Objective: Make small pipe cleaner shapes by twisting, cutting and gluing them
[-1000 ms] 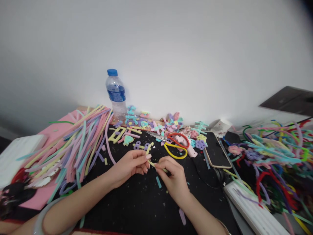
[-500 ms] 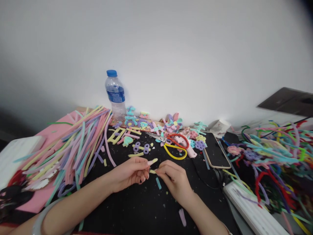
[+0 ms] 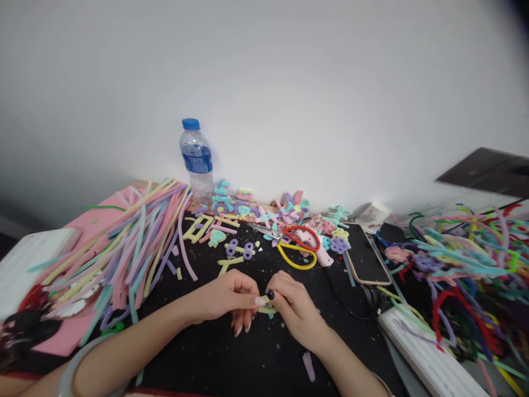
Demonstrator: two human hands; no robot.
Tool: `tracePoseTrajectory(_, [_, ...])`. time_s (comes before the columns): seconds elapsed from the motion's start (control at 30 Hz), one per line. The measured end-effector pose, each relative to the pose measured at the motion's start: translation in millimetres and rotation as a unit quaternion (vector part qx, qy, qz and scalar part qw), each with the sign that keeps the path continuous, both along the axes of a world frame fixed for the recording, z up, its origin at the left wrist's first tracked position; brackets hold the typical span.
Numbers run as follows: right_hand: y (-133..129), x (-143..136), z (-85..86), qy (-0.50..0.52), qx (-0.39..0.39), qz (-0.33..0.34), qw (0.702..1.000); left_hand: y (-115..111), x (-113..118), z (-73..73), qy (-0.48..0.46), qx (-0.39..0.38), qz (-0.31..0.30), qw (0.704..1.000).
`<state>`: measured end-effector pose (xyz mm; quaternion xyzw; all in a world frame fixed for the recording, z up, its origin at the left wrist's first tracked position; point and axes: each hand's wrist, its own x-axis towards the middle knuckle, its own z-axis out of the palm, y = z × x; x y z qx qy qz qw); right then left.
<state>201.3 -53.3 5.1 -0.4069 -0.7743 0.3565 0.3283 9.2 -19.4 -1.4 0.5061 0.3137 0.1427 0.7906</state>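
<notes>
The left hand (image 3: 242, 300) and the right hand (image 3: 295, 309) meet over the middle of the black desk mat (image 3: 223, 353), their thumbs and fingers closed to narrow pinches on a short yellow chenille stem (image 3: 266, 310). The stem sits between the 2 hands; fingers cover much of it, so its full shape cannot be told.

Just beyond them lies a chenille piece with 2 purple looped ends (image 3: 239, 250). To its right, scissors with 1 red and 1 yellow handle (image 3: 285, 236) rest with the blades toward the left. A lilac offcut (image 3: 308, 366) lies toward the mat's near edge, beside the right forearm.

Along the far edge, by the wall, are pastel chenille flowers (image 3: 295, 207) and an upright plastic bottle (image 3: 196, 160). A bundle of pastel chenille stems (image 3: 136, 237) spreads over the left side; a smartphone (image 3: 367, 259) lies near the far right corner.
</notes>
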Motion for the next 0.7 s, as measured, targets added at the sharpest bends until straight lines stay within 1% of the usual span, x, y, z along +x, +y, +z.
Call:
tracePoseTrajectory(0.13, [-1.5, -1.1, 0.3, 0.010, 0.005, -0.009, 1.000, 0.4, 1.1, -0.5, -0.003, -0.010, -0.009, 1.000])
tracePoseTrajectory(0.3, [-3.1, -2.4, 3.1, -0.004, 0.045, -0.037, 0.998, -0.3, 2.4, 0.7, -0.003, -0.042, -0.024, 0.999])
tracePoseTrajectory(0.47, [-2.9, -0.4, 2.0, 0.005, 0.017, -0.029, 0.999, -0.4, 1.3, 0.9, 0.003, -0.047, -0.017, 0.999])
tracePoseTrajectory(0.57, [-3.3, -0.2, 1.2, -0.004, 0.031, -0.035, 0.999, -1.1, 1.1, 0.7, 0.009, -0.047, -0.024, 0.999])
tracePoseTrajectory(0.63, [-3.4, -0.9, 0.7, -0.010, 0.045, -0.043, 0.998, -1.7, 1.5, 0.8, 0.010, -0.052, -0.040, 0.998])
tracePoseTrajectory(0.7, [-3.0, -1.2, 0.2, -0.007, 0.043, -0.052, 0.998, -1.9, 2.0, 1.4, 0.004, -0.054, -0.050, 0.997])
